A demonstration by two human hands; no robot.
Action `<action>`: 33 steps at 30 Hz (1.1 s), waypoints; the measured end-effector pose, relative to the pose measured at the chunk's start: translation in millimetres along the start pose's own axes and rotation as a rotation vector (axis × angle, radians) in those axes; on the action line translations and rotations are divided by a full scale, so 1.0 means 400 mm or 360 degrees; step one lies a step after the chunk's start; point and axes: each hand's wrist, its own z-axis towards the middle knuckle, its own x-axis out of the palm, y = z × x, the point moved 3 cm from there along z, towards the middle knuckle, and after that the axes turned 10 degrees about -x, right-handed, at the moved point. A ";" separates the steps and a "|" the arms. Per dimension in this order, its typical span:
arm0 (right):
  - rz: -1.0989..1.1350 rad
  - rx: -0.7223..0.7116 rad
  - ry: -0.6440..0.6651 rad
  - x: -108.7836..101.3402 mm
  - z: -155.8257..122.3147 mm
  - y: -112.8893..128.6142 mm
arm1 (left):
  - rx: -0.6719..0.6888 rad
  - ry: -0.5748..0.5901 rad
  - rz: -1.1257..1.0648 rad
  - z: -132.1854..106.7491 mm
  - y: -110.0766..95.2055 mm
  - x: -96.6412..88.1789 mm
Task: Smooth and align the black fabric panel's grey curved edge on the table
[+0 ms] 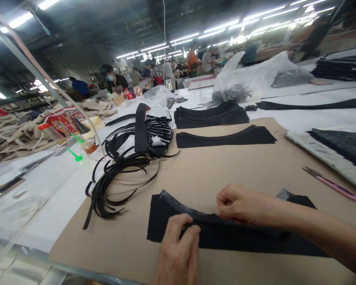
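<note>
A long black fabric piece [240, 241] with a curved upper edge lies in front of me on brown paper. Along that curve runs a greyish strip [178, 206], partly covered by my right hand. My left hand [180, 245] rests on the fabric from the near side, fingers bent and apart, fingertips on it just below the curve. At the middle of the curve my right hand [240, 204] is closed in a pinch on the fabric's edge; its fingertips are hidden. The right forearm crosses over the fabric's right part.
Thin black strips [109, 186] lie in a tangle at left. Behind are another curved black piece [225, 136] and a black stack [210, 114]. Pink-handled snips [332, 184] lie right. Green-capped bottles [78, 156] stand left, near a slanting pole [62, 93]. People work farther back.
</note>
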 end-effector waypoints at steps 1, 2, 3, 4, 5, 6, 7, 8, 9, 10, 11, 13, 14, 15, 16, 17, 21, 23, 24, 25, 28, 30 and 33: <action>0.0051 0.0033 -0.0003 0.007 -0.004 -0.017 | -0.0068 -0.0008 0.0006 0.008 0.015 -0.015; 0.0092 0.0066 -0.0008 0.013 -0.007 -0.033 | -0.0124 0.0010 0.0012 0.016 0.029 -0.025; 0.0122 0.0093 -0.0011 0.019 -0.010 -0.046 | -0.0140 0.0052 0.0012 0.023 0.043 -0.031; 0.0141 0.0114 -0.0011 0.025 -0.012 -0.057 | -0.0126 0.0110 0.0009 0.028 0.054 -0.034; 0.0145 0.0131 -0.0013 0.029 -0.014 -0.065 | -0.0087 0.0178 0.0011 0.031 0.064 -0.033; 0.0130 0.0144 -0.0015 0.033 -0.016 -0.071 | -0.0031 0.0246 0.0029 0.031 0.071 -0.030; 0.0093 0.0149 -0.0016 0.035 -0.017 -0.075 | 0.0041 0.0308 0.0069 0.028 0.077 -0.026; 0.0034 0.0149 -0.0022 0.036 -0.017 -0.078 | 0.0112 0.0348 0.0132 0.024 0.081 -0.022; -0.0040 0.0141 -0.0031 0.036 -0.018 -0.081 | 0.0180 0.0365 0.0213 0.018 0.085 -0.020; -0.0123 0.0121 -0.0048 0.035 -0.018 -0.083 | 0.0244 0.0375 0.0306 0.012 0.087 -0.017; -0.0205 0.0089 -0.0071 0.034 -0.018 -0.086 | 0.0295 0.0364 0.0397 0.007 0.088 -0.016; -0.0354 0.0012 -0.0121 0.033 -0.017 -0.095 | 0.0370 0.0336 0.0542 0.000 0.088 -0.016; -0.0426 -0.0026 -0.0146 0.034 -0.016 -0.100 | 0.0397 0.0317 0.0595 -0.001 0.087 -0.017; -0.0494 -0.0057 -0.0163 0.035 -0.015 -0.106 | 0.0423 0.0290 0.0639 -0.001 0.085 -0.018; -0.0557 -0.0074 -0.0172 0.038 -0.015 -0.113 | 0.0444 0.0254 0.0680 -0.001 0.083 -0.018; -0.0616 -0.0087 -0.0177 0.041 -0.016 -0.118 | 0.0462 0.0212 0.0720 0.000 0.080 -0.019; -0.0780 -0.0155 -0.0219 0.053 -0.023 -0.120 | 0.0488 0.0078 0.0838 0.000 0.074 -0.020; -0.0822 -0.0186 -0.0249 0.057 -0.027 -0.114 | 0.0514 0.0046 0.0838 -0.002 0.073 -0.021; -0.0837 -0.0188 -0.0257 0.059 -0.028 -0.111 | 0.0535 0.0042 0.0833 -0.004 0.074 -0.022; -0.0853 -0.0187 -0.0266 0.060 -0.030 -0.109 | 0.0563 0.0048 0.0831 -0.006 0.074 -0.023; -0.0910 -0.0187 -0.0293 0.066 -0.032 -0.107 | 0.0624 0.0093 0.0877 -0.012 0.080 -0.026; -0.0928 -0.0193 -0.0311 0.069 -0.032 -0.109 | 0.0629 0.0091 0.0905 -0.014 0.083 -0.028; -0.0921 -0.0192 -0.0331 0.072 -0.031 -0.113 | 0.0600 0.0053 0.0908 -0.015 0.079 -0.028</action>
